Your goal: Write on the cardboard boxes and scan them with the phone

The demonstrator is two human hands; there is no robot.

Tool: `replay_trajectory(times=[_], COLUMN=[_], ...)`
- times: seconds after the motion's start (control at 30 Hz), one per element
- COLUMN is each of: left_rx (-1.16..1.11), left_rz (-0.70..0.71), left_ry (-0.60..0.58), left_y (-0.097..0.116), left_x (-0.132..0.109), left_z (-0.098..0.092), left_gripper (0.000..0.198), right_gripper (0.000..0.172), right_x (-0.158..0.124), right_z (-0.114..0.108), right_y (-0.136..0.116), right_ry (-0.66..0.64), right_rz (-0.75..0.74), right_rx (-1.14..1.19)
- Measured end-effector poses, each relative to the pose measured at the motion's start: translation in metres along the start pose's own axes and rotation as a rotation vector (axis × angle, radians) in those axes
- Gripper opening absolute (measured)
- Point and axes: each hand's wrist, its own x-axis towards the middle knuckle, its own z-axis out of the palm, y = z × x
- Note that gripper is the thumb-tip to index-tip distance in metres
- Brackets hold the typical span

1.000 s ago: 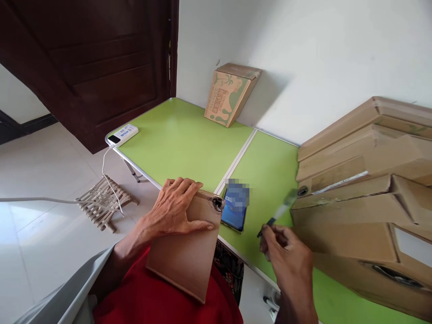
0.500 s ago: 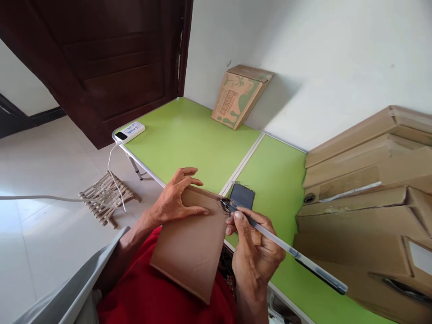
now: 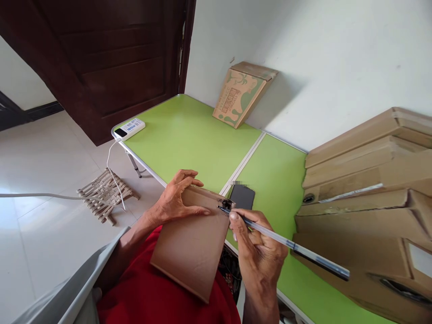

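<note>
A brown cardboard piece point(image 3: 191, 245) lies tilted over my lap, its far end at the table edge. My left hand point(image 3: 175, 198) grips its far left part, thumb on the upper face and fingers curled over the far edge. Between the thumb and fingers of my right hand point(image 3: 259, 247) is a clear-barrelled pen point(image 3: 275, 236), its capped rear end pointing right. The pen's tip is at the cardboard's far right corner, just left of a black patch point(image 3: 227, 204); whether that patch is ink or a hole I cannot tell. Behind the corner lies a dark phone point(image 3: 242, 196).
The green folding table point(image 3: 178, 139) carries a white device point(image 3: 130, 129) with a cable and a printed carton point(image 3: 239, 96) leaning on the wall. Stacked cardboard boxes point(image 3: 364, 180) fill the right side. A woven stool point(image 3: 106, 195) stands on the floor at left.
My right hand has shifted slightly down and right, and the pen's rear end has swung up. The tip has moved to the lower left of the black patch. My left hand keeps its grip.
</note>
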Motion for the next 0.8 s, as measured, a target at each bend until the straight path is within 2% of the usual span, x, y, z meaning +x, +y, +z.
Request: replay_trajectory(times=[0.23,0.33,0.4,0.47,0.53,0.6,0.7,0.8], left_rx=[0.015,0.019,0.024,0.031,0.035,0.039,0.053,0.069], left_rz=[0.018,0.044,0.052,0.043,0.025,0.013,0.013,0.013], left_ry=[-0.001,0.012,0.014,0.01,0.005,-0.001,-0.005,-0.002], left_y=[-0.003,-0.006,-0.007,-0.006,-0.005,-0.003,-0.001,0.0], left_x=[0.0,-0.001,-0.001,-0.001,-0.001,-0.001,0.0,0.001], left_z=[0.002,0.003,0.003,0.002,0.002,0.0,-0.002,-0.003], left_gripper=[0.068,0.066,0.066,0.065,0.064,0.063,0.061,0.061], right_gripper=[0.033,0.034,0.035,0.029,0.022,0.022,0.028,0.032], right_x=[-0.005,0.008,0.022,0.035,0.044,0.046,0.038,0.03], right_z=[-0.007,-0.013,-0.023,-0.035,-0.047,-0.053,-0.054,-0.052], right_y=[0.001,0.007,0.017,0.033,0.051,0.066,0.078,0.079], right_ry=[0.123,0.184,0.234,0.172,0.029,-0.088,-0.145,-0.191], right_rz=[0.127,0.118,0.126,0.223,0.375,0.498,0.595,0.645], right_rx=[0.02,0.091,0.0,-0.312,-0.69,-0.927,-1.033,-1.102])
